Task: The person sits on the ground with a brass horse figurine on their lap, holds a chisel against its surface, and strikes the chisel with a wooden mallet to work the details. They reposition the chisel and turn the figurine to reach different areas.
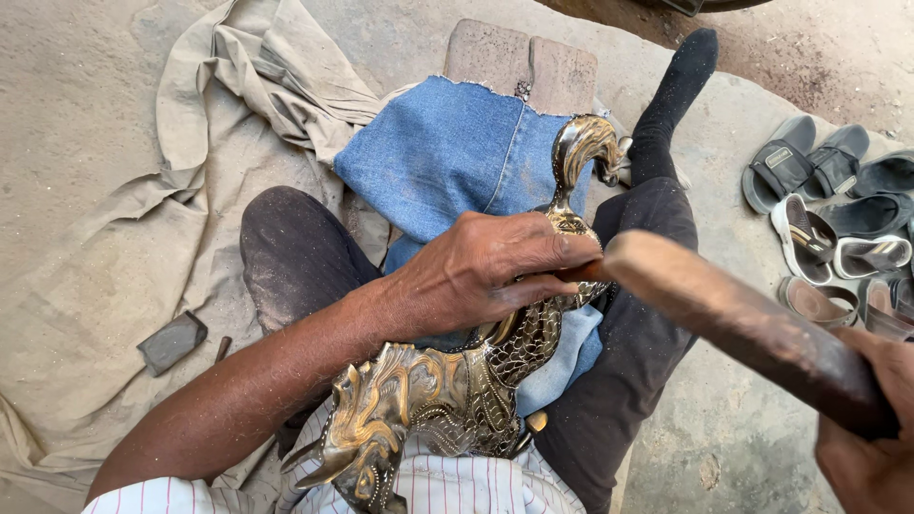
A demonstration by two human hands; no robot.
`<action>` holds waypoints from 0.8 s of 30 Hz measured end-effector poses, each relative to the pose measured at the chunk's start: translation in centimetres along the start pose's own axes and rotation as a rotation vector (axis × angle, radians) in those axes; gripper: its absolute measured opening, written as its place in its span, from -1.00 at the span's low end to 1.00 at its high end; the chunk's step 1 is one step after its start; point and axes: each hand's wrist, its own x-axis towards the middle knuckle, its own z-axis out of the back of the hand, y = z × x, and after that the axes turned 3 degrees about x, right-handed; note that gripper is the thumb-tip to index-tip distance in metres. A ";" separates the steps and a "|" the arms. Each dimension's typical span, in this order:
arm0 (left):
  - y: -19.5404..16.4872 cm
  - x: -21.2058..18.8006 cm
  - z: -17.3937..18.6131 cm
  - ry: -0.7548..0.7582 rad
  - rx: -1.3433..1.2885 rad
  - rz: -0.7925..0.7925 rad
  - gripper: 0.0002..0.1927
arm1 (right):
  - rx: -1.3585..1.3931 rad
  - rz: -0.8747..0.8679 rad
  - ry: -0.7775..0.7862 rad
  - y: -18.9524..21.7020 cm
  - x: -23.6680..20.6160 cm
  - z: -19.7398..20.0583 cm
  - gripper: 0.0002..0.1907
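Note:
A brass bird figure with a curved neck and head lies across my lap on a piece of blue denim. My left hand presses down on the bird's neck and pinches the thin front end of a long tool against it. The tool's thick brown wooden handle runs to the lower right, where my right hand grips its end. My legs in dark trousers stretch out under the cloth.
A beige cloth covers the ground at left, with a small dark block on it. Two bricks lie beyond the denim. Several sandals sit on the concrete at right.

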 end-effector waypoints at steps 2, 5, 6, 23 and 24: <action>0.1 0.1 0.0 -0.003 0.005 0.013 -0.54 | -0.001 -0.008 -0.011 0.4 0.1 0.0 -0.77; 0.0 0.3 0.0 0.006 0.003 0.036 -0.54 | -0.007 0.005 -0.022 0.6 0.2 0.1 -0.79; 0.0 0.3 0.0 0.019 -0.001 0.037 -0.53 | -0.005 0.008 -0.019 0.6 0.0 0.0 -0.79; -0.3 0.4 0.7 0.002 -0.027 0.024 -0.56 | -0.141 0.143 0.061 4.9 1.3 2.4 -0.62; -0.3 0.5 0.8 0.011 -0.032 0.020 -0.56 | -0.146 0.157 0.057 5.3 1.4 2.4 -0.60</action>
